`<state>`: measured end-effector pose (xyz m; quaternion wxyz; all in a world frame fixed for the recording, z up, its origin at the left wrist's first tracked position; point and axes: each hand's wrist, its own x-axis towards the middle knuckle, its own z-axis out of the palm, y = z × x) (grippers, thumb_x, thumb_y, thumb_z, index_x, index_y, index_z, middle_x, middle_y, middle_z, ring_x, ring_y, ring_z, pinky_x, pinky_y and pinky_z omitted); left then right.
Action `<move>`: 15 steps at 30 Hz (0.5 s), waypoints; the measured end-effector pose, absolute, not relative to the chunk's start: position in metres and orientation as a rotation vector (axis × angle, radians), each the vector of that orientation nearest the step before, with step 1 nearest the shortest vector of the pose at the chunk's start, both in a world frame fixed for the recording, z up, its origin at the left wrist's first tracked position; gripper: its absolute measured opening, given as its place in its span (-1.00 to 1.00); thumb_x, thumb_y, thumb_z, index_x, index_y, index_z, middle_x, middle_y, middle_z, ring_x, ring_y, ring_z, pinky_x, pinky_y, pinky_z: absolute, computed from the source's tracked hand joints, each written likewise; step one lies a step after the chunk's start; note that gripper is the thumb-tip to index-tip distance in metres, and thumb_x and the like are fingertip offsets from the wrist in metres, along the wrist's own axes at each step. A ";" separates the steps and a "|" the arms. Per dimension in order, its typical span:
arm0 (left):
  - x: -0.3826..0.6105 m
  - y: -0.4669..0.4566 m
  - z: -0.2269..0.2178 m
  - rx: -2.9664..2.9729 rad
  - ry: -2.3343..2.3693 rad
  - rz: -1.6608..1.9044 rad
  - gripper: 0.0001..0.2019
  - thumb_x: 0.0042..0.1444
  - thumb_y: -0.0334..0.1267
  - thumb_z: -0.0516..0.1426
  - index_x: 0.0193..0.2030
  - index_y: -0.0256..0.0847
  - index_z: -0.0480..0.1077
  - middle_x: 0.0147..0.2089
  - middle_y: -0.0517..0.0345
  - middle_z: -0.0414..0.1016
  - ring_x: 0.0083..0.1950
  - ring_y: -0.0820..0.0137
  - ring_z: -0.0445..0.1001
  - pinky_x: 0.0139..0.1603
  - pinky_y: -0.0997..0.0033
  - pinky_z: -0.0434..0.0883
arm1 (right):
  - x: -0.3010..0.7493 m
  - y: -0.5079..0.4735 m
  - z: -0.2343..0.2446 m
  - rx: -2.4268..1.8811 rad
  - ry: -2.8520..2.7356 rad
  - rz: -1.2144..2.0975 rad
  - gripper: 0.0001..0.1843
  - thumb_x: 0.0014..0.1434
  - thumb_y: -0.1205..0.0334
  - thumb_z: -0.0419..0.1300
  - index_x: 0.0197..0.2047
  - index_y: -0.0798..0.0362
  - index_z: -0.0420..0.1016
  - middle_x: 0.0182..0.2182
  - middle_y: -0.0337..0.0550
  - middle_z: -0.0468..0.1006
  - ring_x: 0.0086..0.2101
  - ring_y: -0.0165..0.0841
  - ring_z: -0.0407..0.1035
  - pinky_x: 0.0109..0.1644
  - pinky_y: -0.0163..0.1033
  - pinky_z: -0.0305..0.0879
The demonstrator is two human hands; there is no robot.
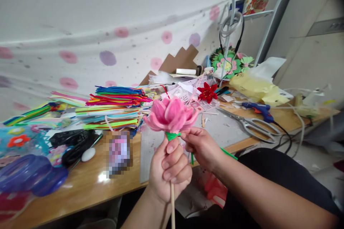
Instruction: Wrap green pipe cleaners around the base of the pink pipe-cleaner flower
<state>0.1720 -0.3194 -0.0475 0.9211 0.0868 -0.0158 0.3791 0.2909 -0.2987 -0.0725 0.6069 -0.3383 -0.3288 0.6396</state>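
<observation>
Left hand (169, 170): fingers curled into a full fist round a thin wooden stick (172, 205), just below the bloom; no gap shows between fingers and palm.
Right hand (201, 146): thumb and forefinger pinched together on a green strip (172, 136) at the base of the petals, the other fingers folded in.
Pink flower (172, 114): upright at the top of the stick, above both hands and clear of the bench (88, 188).
Done, by the look of it: the petals are shaped, layered and set on the stick, and green covers the underside.
Left, as far as I can judge: the stick below the fist is bare wood, and green hangs loose beneath the right hand; the stretch inside the fist cannot be seen.
Grey mat (147, 162): on the bench behind the hands.
Red flower (207, 93): lying beyond the pink one.
Scissors (248, 125): to the right, handles apart.
Glue gun (259, 109): just past the scissors.
Pipe cleaners (115, 96): many-coloured bundles, far left side.
</observation>
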 end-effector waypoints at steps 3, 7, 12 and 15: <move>0.173 -0.317 -0.051 0.164 -0.078 0.808 -0.76 0.20 -0.35 0.01 -0.51 -0.26 0.16 -0.74 0.47 -0.09 -0.78 0.70 -0.04 -0.79 0.72 -0.11 | 0.294 -0.300 -0.070 -0.677 -0.808 1.546 -0.76 -0.14 0.15 0.36 -0.40 0.11 0.55 -0.51 -0.26 0.44 -0.52 -0.52 0.20 -0.39 -0.36 0.13; 0.174 -0.312 -0.057 0.215 -0.035 0.863 -0.76 0.20 -0.37 0.01 -0.51 -0.29 0.20 -0.73 0.47 -0.09 -0.77 0.70 -0.07 -0.78 0.70 -0.12 | 0.298 -0.299 -0.065 -0.719 -1.050 1.437 -0.75 -0.06 0.08 0.33 -0.37 0.10 0.58 -0.48 -0.23 0.50 -0.41 -0.43 0.31 -0.23 -0.28 0.21; 0.174 -0.308 -0.061 0.302 0.136 0.916 -0.68 0.26 -0.26 -0.03 -0.52 -0.30 0.25 -0.72 0.46 -0.14 -0.76 0.68 -0.16 -0.76 0.66 -0.10 | 0.302 -0.299 -0.059 -1.010 -1.285 1.023 -0.76 -0.02 0.14 0.28 -0.29 0.11 0.58 -0.45 -0.17 0.56 -0.44 -0.40 0.34 -0.31 -0.26 0.27; 0.175 -0.306 -0.061 0.355 0.239 0.957 -0.61 0.29 -0.20 -0.11 -0.54 -0.27 0.26 -0.73 0.45 -0.18 -0.77 0.65 -0.25 -0.78 0.65 -0.08 | 0.309 -0.303 -0.050 -1.125 -1.392 0.933 -0.72 -0.03 0.17 0.28 -0.21 0.08 0.57 -0.42 -0.18 0.57 -0.46 -0.40 0.35 -0.36 -0.29 0.27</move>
